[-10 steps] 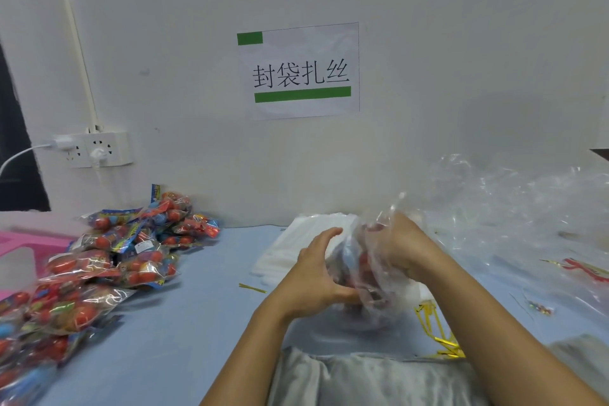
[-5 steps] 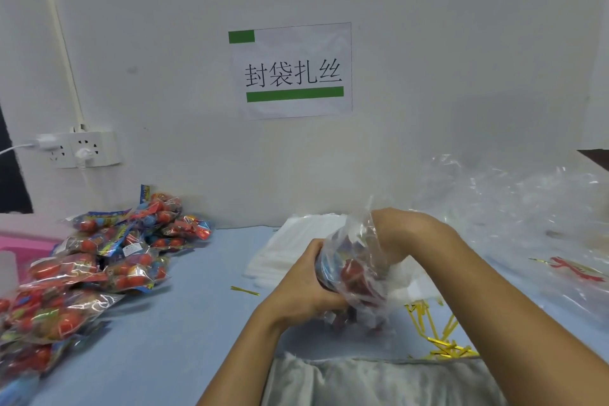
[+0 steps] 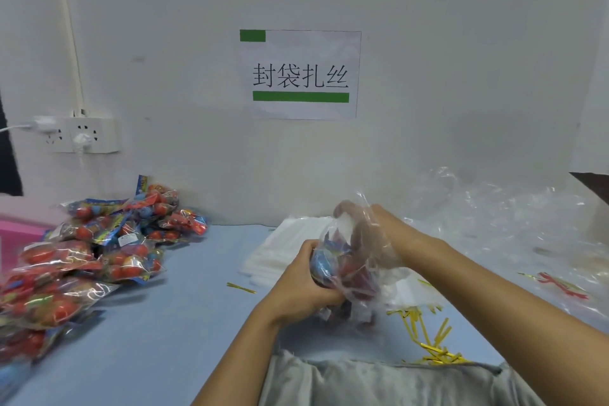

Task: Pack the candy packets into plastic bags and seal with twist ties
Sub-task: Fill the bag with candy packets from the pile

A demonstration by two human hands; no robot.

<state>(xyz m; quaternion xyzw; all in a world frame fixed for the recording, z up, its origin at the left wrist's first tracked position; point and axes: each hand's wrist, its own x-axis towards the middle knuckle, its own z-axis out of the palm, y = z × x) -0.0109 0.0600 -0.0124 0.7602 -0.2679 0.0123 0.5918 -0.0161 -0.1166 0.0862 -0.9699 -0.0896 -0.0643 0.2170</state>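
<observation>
A clear plastic bag (image 3: 369, 277) with red and blue candy packets (image 3: 333, 257) inside is held just above the blue table. My left hand (image 3: 304, 277) grips the bag's left side from outside. My right hand (image 3: 379, 234) is pushed into the bag's mouth, its fingers showing through the film around the packets. Gold twist ties (image 3: 431, 336) lie scattered on the table right below the bag.
A heap of loose candy packets (image 3: 99, 247) fills the left of the table (image 3: 184, 323). A flat stack of white bags (image 3: 283, 250) lies behind my hands. Crumpled clear plastic (image 3: 510, 227) covers the right side. One tie (image 3: 240, 287) lies alone. A wall socket (image 3: 82, 135) is at the left.
My right hand has gone deeper into the bag, and the bag's mouth has risen over its fingers. My left hand has kept its grip on the bag's side.
</observation>
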